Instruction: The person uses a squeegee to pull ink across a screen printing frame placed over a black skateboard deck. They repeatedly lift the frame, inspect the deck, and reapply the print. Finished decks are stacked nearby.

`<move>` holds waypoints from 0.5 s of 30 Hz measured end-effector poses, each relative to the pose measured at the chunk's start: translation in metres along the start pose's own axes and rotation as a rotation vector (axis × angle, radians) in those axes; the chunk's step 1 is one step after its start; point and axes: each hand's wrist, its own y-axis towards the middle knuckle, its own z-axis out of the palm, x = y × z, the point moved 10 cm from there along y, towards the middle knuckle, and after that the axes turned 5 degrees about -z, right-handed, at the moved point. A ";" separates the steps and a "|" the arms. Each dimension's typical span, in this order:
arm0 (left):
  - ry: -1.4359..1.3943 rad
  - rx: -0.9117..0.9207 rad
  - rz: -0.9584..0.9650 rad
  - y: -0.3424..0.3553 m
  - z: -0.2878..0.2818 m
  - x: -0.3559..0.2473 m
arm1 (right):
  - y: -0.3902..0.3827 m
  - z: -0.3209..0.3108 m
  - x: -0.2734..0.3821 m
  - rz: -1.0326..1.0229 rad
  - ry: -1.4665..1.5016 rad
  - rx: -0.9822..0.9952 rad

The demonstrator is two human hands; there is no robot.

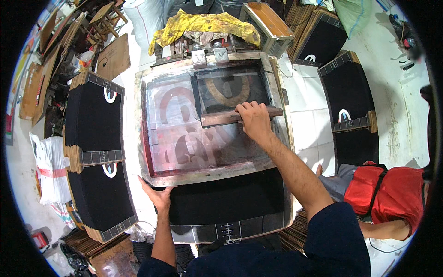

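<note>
In front of me lies a wooden-framed printing screen (217,174), its mesh showing rounded shapes and reddish stains. My right hand (255,121) is closed around a long wooden squeegee (219,118), which lies across the mesh. Black ink (233,76) covers the upper right part of the mesh, beyond the squeegee. At the screen's near left corner is my left hand (158,197), thumb and a finger spread apart around the corner. Under the screen a black panel (226,203) with a white-lined strip along its near edge sticks out towards me.
Black panels with white oval prints lie in stacks on the left (94,115) and right (348,92). Metal clamps (221,56) hold the screen's far edge, behind which a yellow cloth (207,25) is draped. A person in a red top (390,196) is close by on the right.
</note>
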 end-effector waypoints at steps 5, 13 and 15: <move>-0.167 -0.110 -0.080 -0.002 -0.019 -0.009 | 0.028 -0.022 -0.015 0.045 0.043 -0.031; -0.279 -0.050 -0.145 -0.003 -0.016 -0.016 | 0.034 -0.009 -0.020 -0.006 0.122 0.128; -0.292 -0.049 -0.137 -0.002 -0.014 -0.014 | 0.036 -0.001 -0.023 -0.015 0.130 0.137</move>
